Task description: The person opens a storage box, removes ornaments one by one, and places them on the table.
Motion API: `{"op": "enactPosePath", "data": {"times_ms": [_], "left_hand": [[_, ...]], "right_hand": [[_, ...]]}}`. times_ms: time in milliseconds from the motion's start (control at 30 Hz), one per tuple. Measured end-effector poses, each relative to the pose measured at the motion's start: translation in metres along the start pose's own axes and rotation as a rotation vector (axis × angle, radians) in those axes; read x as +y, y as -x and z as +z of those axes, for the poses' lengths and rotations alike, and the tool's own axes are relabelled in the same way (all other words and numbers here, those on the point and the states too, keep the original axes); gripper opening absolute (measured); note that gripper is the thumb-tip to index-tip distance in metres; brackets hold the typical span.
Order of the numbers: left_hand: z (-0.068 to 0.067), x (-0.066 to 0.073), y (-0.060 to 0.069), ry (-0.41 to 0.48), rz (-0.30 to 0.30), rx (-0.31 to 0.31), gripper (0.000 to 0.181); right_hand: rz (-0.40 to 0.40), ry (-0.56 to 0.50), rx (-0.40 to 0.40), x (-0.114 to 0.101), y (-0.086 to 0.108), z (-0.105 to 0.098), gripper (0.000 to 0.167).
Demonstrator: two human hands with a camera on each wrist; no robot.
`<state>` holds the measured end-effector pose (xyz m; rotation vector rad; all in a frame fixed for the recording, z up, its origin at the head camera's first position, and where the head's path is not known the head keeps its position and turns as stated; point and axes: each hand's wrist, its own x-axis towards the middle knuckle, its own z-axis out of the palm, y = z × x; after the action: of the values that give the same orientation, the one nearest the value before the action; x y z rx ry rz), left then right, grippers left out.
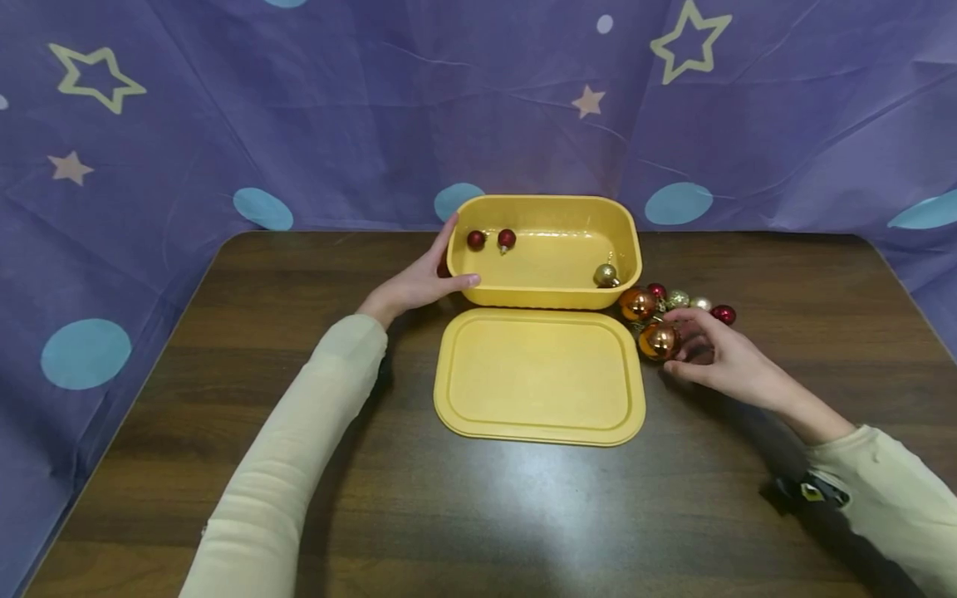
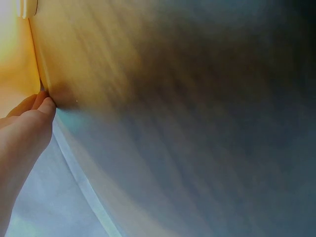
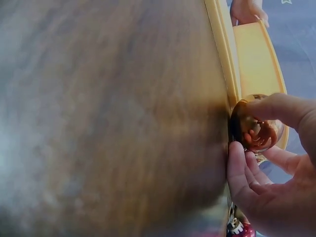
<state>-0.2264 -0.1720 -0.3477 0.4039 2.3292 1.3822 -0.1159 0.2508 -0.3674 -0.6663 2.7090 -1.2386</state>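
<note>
While the left grip [image 1: 419, 281] holds the yellow box [image 1: 542, 297], the right grip [image 1: 721, 353] curls ball-wide round a copper bauble [image 1: 660, 341] beside the lid [image 1: 540, 378], apparently mid-pickup, so a steady lift seems needed.

yellow box [image 1: 546, 297]: enterable from above; room at centre and 1 o'clock, red baubles [image 1: 506, 238] at 10, gold bauble [image 1: 605, 274] at 4
box's 9 o'clock end: blocked by left hand [image 1: 419, 284]
yellow lid [image 1: 538, 378]: flat, passable overhead
lid's 2 to 3 o'clock: crowded by loose baubles [image 1: 677, 299], copper bauble [image 1: 658, 341], right hand [image 1: 723, 359]
tabletop [image 1: 478, 515]: open passage at lid's 6 o'clock
curtain [image 1: 374, 108]: behind box's 12
</note>
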Motion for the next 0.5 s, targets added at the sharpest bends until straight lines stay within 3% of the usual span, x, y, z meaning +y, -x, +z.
{"op": "enactPosePath", "data": {"times_ms": [300, 500], "left_hand": [[0.0001, -0.0002, -0.0004, 0.009, 0.004, -0.001, 0.100], [-0.0001, -0.0004, -0.0008, 0.009, -0.006, -0.005, 0.100]], "right_hand": [[-0.009, 0.150, 0.030, -0.0051, -0.0044, -0.0052, 0.048], [0.011, 0.169, -0.021, -0.0086, -0.0085, -0.0065, 0.052]]}}
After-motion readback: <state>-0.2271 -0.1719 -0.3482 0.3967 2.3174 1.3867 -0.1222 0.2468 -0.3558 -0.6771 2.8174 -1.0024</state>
